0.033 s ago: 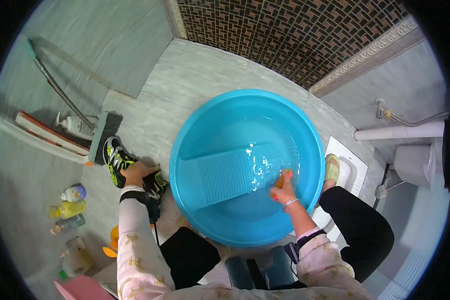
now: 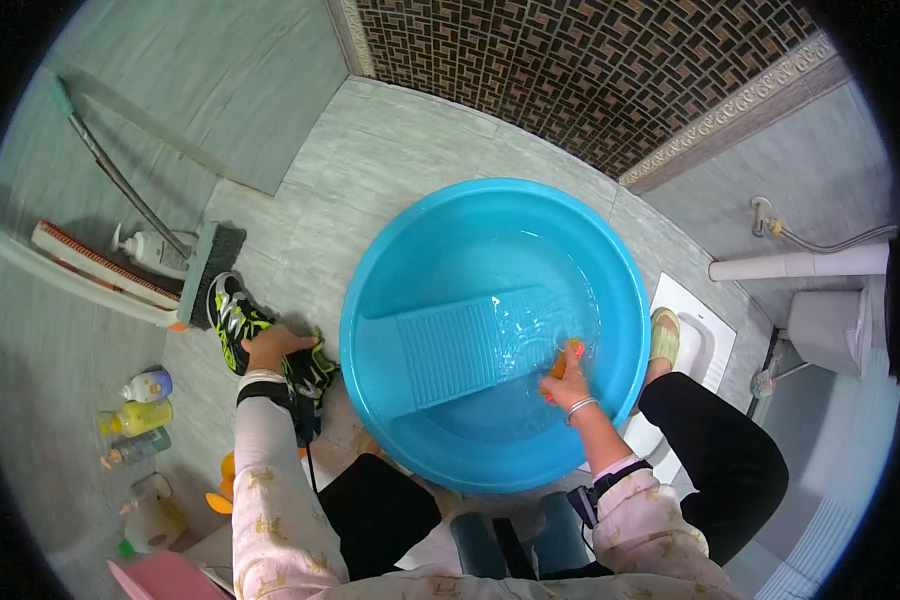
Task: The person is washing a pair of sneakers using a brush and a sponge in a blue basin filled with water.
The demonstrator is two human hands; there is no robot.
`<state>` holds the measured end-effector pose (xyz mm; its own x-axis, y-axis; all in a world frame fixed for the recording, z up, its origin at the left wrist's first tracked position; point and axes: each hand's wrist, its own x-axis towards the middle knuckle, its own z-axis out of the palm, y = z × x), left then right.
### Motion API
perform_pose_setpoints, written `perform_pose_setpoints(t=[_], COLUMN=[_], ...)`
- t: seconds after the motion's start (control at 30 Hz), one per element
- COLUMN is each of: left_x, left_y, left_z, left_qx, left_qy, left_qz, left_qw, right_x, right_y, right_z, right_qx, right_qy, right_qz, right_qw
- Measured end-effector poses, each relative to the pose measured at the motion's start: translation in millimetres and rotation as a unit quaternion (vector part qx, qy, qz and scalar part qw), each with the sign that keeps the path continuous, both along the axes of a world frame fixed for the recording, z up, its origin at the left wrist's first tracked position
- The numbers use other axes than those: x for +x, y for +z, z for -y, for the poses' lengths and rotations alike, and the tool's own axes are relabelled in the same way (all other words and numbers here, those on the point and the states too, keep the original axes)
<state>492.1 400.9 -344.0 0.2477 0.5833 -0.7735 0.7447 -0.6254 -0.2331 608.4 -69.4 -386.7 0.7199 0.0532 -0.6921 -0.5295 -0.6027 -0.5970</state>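
Note:
A wide blue plastic basin (image 2: 375, 265) with water in it stands on the floor before me. Its ribbed washboard (image 2: 448, 352) slopes into the water. My right hand (image 2: 567, 382) is closed around a small orange thing (image 2: 558, 366) at the water's surface, beside the lower right end of the washboard. Fingers cover much of that thing, so its kind does not show. Left of the basin, my left hand (image 2: 267, 350) grips a pair of black sneakers (image 2: 232, 318) with silver and neon-yellow trim, outside the water. The fingers wrap over them.
A broom (image 2: 208, 268) leans by the left wall near a white pump bottle (image 2: 157, 252). Several bottles (image 2: 142, 418) line that side. A white squat toilet (image 2: 705, 340) and my sandalled foot (image 2: 664, 338) are right of the basin. A hose (image 2: 840, 245) hangs at the right wall.
Ripples around my right hand have changed shape and spread over the washboard's lower end. Both hands stay in nearly the same place.

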Motion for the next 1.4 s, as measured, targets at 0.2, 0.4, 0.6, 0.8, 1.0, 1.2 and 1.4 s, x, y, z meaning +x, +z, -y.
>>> perform_pose_setpoints(t=[0.2, 0.4, 0.6, 0.8, 1.0, 1.2, 1.4], left_x=[-39, 1, -23, -34, -67, -74, 12], left_y=[-30, 16, -20, -16, 10, 113, 132], left_z=[-31, 32, 9, -7, -68, -116, 0], left_qx=[-0.040, 0.034, 0.084, 0.131, 0.104, 0.009, -0.218], left_qy=[-0.041, 0.048, -0.008, -0.026, 0.052, 0.191, 0.299], left_qz=[0.020, -0.060, -0.079, 0.005, 0.179, 0.482, 0.490], left_qw=[0.998, 0.996, 0.993, 0.991, 0.977, 0.855, 0.790], right_x=[-15, -13, -13, -6, -6, -12, -23], right_y=[-10, -9, 3, -14, -27, 16, 34], right_z=[-5, 6, -4, 9, 18, 4, 13], right_qx=[-0.080, -0.106, -0.107, -0.077, -0.023, 0.042, 0.079], right_qy=[0.116, 0.141, 0.127, 0.134, 0.077, -0.029, -0.068], right_qz=[0.059, 0.047, 0.033, 0.044, 0.015, -0.106, -0.097], right_qw=[0.988, 0.983, 0.986, 0.987, 0.997, 0.993, 0.990])
